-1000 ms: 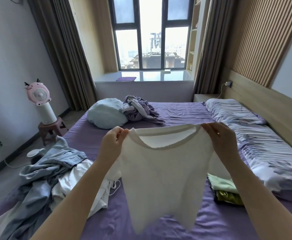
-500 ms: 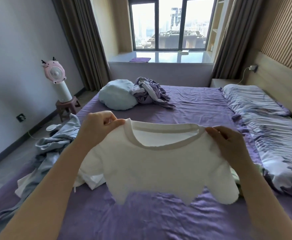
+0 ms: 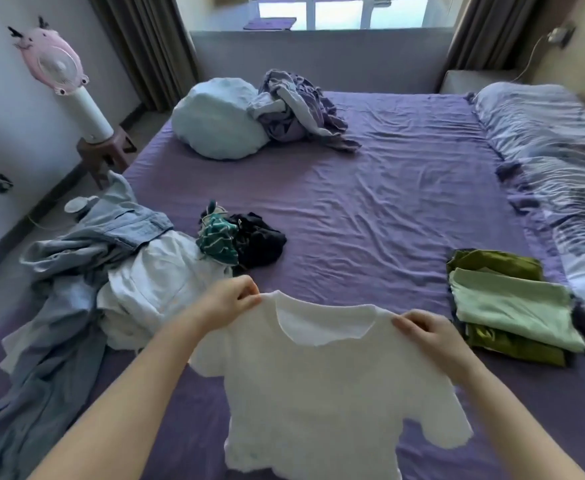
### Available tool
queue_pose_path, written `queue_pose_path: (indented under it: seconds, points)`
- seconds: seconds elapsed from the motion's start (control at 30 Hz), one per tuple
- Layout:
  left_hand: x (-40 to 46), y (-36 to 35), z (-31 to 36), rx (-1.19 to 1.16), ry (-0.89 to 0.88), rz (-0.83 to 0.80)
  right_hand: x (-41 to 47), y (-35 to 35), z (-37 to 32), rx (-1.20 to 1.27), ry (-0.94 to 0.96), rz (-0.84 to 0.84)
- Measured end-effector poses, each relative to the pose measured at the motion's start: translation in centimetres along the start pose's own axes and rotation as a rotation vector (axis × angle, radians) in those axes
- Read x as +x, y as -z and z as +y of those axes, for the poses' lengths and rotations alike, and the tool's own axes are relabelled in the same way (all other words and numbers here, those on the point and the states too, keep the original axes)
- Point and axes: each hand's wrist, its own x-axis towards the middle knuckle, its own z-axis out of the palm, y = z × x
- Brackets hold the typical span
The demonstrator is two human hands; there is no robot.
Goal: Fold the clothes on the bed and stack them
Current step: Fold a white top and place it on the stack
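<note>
— Two hands are working in the head view: what are you gripping?

— You are pinching a white T-shirt [image 3: 322, 393] by its shoulders. Your left hand [image 3: 228, 303] is curling thumb and fingers on the left shoulder seam at about 9 o'clock of the collar, and your right hand [image 3: 429, 336] is pinching the right shoulder at 3 o'clock. The shirt is hanging spread out, front toward you, over the near part of the purple bed sheet [image 3: 381, 209].

— What is lying around it?

— At 9 o'clock a heap of unfolded clothes [image 3: 118, 271] is sprawling, blue denim over white pieces. Just beyond it, at 11 o'clock, a green striped garment [image 3: 216, 242] is touching a black garment [image 3: 260, 240]. At 3 o'clock a folded stack [image 3: 509, 308] is sitting, pale green on olive. Far off at 12 o'clock a pale blue bundle [image 3: 215, 123] is touching a crumpled lilac garment [image 3: 294, 105].
</note>
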Motion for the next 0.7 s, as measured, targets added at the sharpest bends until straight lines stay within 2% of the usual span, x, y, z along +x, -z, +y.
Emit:
queue_pose_path:
  seconds: [0.13, 0.3, 0.53, 0.7]
  points:
    - [4.9, -7.6, -5.6, -0.006, 0.105, -0.118, 3.3, -5.3, 6.8, -0.107, -0.197, -0.013]
    - [11.4, -12.2, -10.0, 0.017, 0.178, -0.16, 7.7, -9.8, 11.6, -0.188, -0.333, -0.015]
    - [20.5, -15.2, -13.7, 0.304, -0.036, -0.198, 14.4, -11.2, 15.3, -0.35, -0.424, 0.218]
    - [25.1, -14.5, -14.1, 0.347, -0.022, -0.074, 19.0, -9.8, 14.8, -0.435, -0.361, 0.313]
